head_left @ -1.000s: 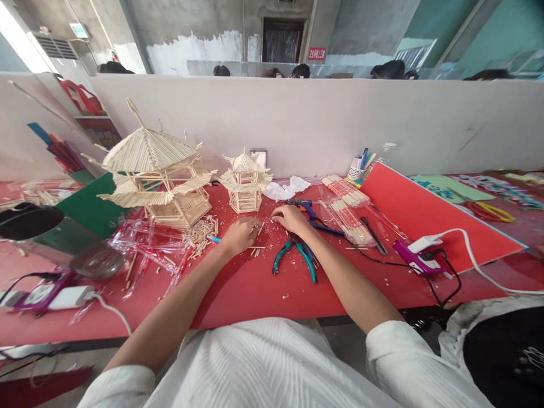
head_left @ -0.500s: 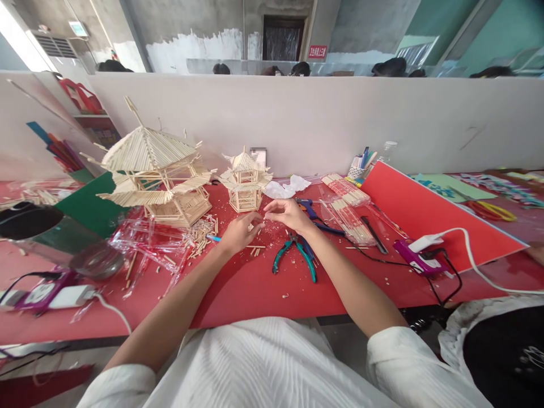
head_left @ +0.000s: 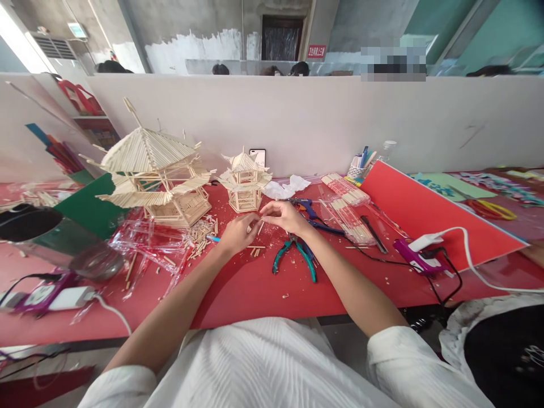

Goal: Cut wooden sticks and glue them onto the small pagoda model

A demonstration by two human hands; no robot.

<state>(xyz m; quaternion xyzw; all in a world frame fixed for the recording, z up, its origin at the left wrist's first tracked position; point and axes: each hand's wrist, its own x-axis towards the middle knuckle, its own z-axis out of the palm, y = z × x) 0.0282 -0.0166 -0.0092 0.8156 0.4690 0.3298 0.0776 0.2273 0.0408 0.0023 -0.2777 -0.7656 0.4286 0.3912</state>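
Note:
My left hand [head_left: 242, 233] and my right hand [head_left: 284, 217] meet over the red table, fingertips pinched close together. A short pale wooden stick [head_left: 260, 228] shows just below the fingertips; whether either hand holds it I cannot tell. Anything between the fingers is too small to name. Just beyond the hands stands a small pagoda model [head_left: 244, 184] built of wooden sticks. Nearest my right wrist lie teal-handled pliers [head_left: 294, 258], jaws pointing away from me. Several cut sticks [head_left: 255, 249] lie below my left hand.
A larger stick pavilion [head_left: 153, 175] stands at left beside crumpled clear wrappers [head_left: 144, 238]. Right of my hands are a blue glue gun [head_left: 306, 208] and packs of sticks [head_left: 351, 218]. A red board [head_left: 429, 215] leans near a purple power strip [head_left: 419, 259]. A glass jar [head_left: 63, 243] is at far left.
My right hand has shifted slightly left and down, bringing the fingertips together. The short stick below them now shows more clearly.

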